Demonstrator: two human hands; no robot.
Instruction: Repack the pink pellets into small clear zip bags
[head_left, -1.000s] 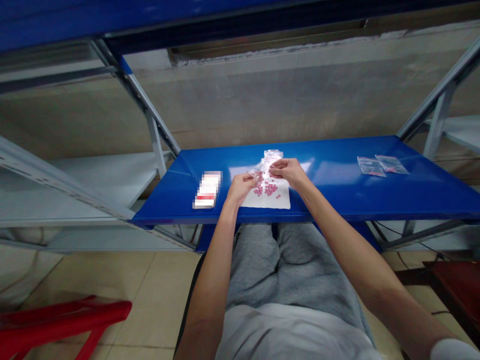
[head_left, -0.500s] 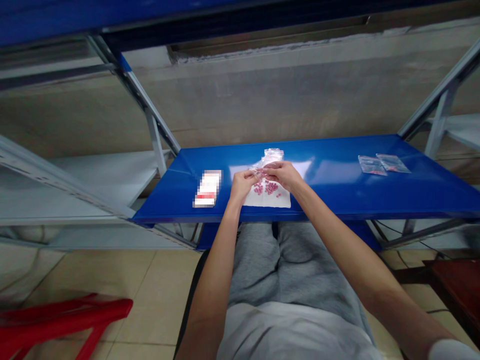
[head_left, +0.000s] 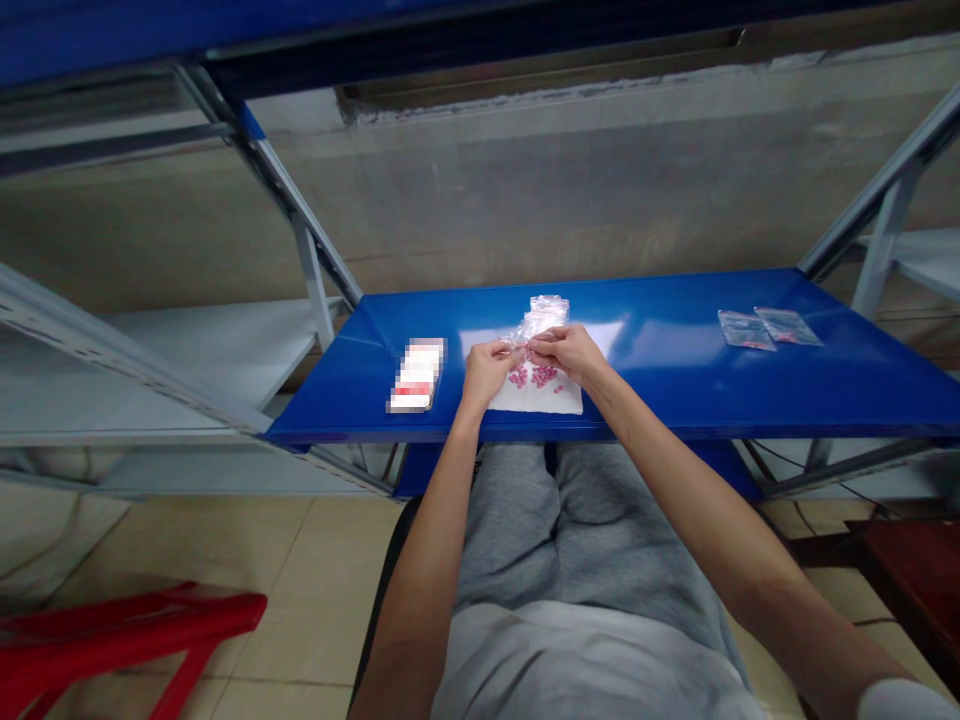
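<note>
Both hands meet over a white sheet [head_left: 525, 401] near the front edge of the blue shelf. My left hand [head_left: 489, 370] pinches one side of a small clear plastic bag [head_left: 517, 337]. The fingers of my right hand [head_left: 568, 350] are closed on the bag's other side, close to the left fingertips. Several small pink-red pieces [head_left: 543, 376] lie in clusters on the sheet just below the hands; they are too small to name. Behind the hands is a stack of clear zip bags [head_left: 550, 308]. My fingers cover part of the held bag.
Two clear bags [head_left: 787, 326] with red contents lie on the right of the blue shelf [head_left: 675, 390]. A blurred-out white and red item [head_left: 418, 376] rests on the left. Metal posts [head_left: 300, 225] frame the shelf; a red plastic stool [head_left: 202, 625] stands at lower left.
My right hand's fingers have shifted slightly down over the bag. Both hands stay together above the sheet, and the other things have not moved.
</note>
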